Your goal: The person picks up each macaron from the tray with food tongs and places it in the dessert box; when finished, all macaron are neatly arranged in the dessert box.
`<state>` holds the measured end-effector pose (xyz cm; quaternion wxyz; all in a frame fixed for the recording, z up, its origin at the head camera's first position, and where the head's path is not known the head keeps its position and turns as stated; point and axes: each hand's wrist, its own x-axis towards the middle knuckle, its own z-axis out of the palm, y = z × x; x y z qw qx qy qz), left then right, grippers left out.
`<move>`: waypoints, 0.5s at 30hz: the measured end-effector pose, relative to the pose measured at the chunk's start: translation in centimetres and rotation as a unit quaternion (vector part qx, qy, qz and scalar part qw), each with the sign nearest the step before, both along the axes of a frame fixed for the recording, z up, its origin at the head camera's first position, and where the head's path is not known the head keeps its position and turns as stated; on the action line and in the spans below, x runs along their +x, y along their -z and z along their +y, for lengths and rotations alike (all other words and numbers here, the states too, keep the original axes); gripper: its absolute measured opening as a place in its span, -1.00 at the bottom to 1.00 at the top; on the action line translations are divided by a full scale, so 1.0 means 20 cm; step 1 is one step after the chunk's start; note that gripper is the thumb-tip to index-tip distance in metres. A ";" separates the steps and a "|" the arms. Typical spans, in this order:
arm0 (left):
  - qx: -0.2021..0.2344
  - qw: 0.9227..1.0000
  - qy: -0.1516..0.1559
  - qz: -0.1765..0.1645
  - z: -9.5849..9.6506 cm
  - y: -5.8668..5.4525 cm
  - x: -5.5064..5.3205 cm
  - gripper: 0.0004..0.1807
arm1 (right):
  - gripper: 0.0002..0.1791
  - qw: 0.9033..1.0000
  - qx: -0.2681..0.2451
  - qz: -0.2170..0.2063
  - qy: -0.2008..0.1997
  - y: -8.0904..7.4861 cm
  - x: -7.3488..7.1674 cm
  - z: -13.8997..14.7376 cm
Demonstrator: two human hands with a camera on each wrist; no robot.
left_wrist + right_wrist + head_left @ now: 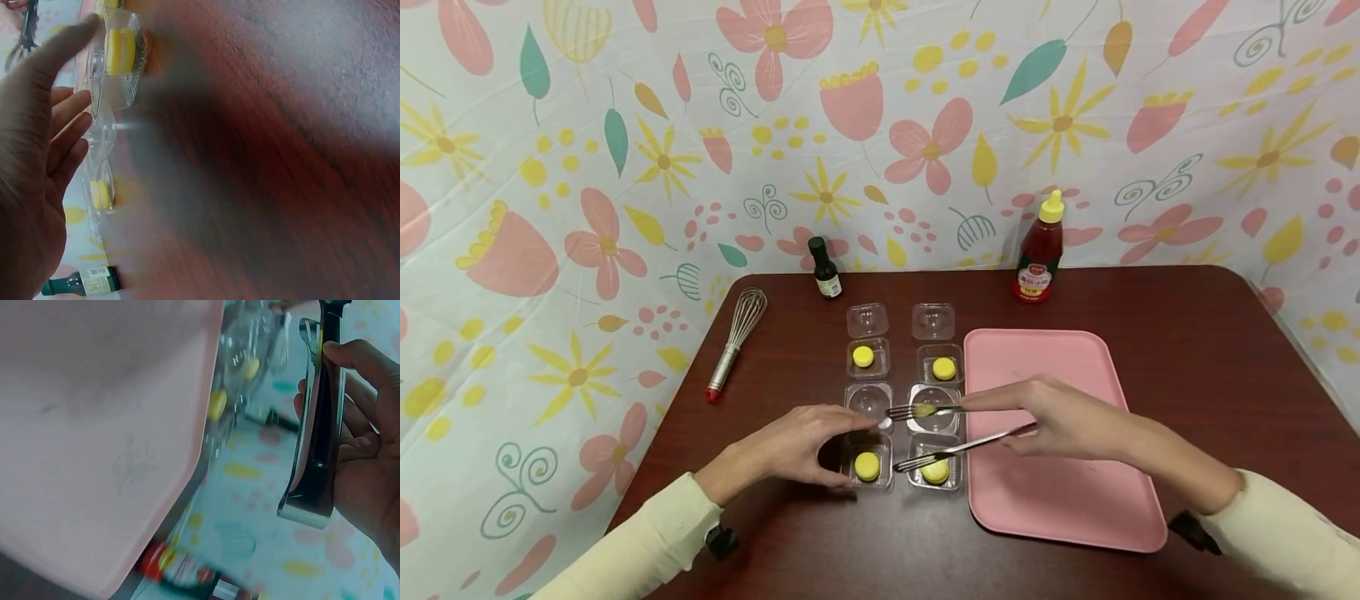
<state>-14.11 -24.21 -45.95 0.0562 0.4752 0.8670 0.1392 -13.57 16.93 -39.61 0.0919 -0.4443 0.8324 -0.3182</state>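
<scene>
My right hand (1060, 421) grips metal tongs (319, 425) with fork-like tips. The tongs' arms are spread apart over the front right clear plastic box (957, 479), which holds a yellow macaron (936, 472). Beside the front left clear box (889, 477) is my left hand (793, 442), thumb and fingers extended and parted around its left side, with fingertips at its raised lid (868, 400). Inside that box sits another yellow macaron (867, 467). Behind them, two more open boxes hold a left macaron (862, 357) and a right macaron (943, 368).
A pink tray (1060, 508) lies right of the boxes, under my right hand. Toward the back stand a small dark bottle (826, 268) and a red sauce bottle (1040, 250). At left lies a whisk (737, 342). A floral cloth (880, 125) hangs behind the table.
</scene>
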 end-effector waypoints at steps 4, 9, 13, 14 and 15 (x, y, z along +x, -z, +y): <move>0.035 0.999 0.006 0.008 0.00 -0.03 -0.03 -0.13 | -0.22 0.997 -0.052 0.027 0.053 -0.02 0.05 0.18; 0.056 0.998 -0.005 0.030 0.02 -0.07 -0.10 -0.19 | -0.17 0.975 -0.100 0.088 0.180 0.00 0.12 0.40; 0.060 0.997 -0.014 0.045 0.05 -0.09 -0.16 -0.22 | -0.22 0.941 -0.089 0.079 0.316 0.03 0.16 0.55; 0.061 0.997 -0.016 0.049 0.06 -0.10 -0.18 -0.23 | -0.23 0.930 -0.079 0.081 0.349 0.04 0.17 0.59; 0.062 0.997 -0.018 0.052 0.07 -0.10 -0.20 -0.24 | -0.24 0.920 -0.067 0.085 0.378 0.06 0.17 0.62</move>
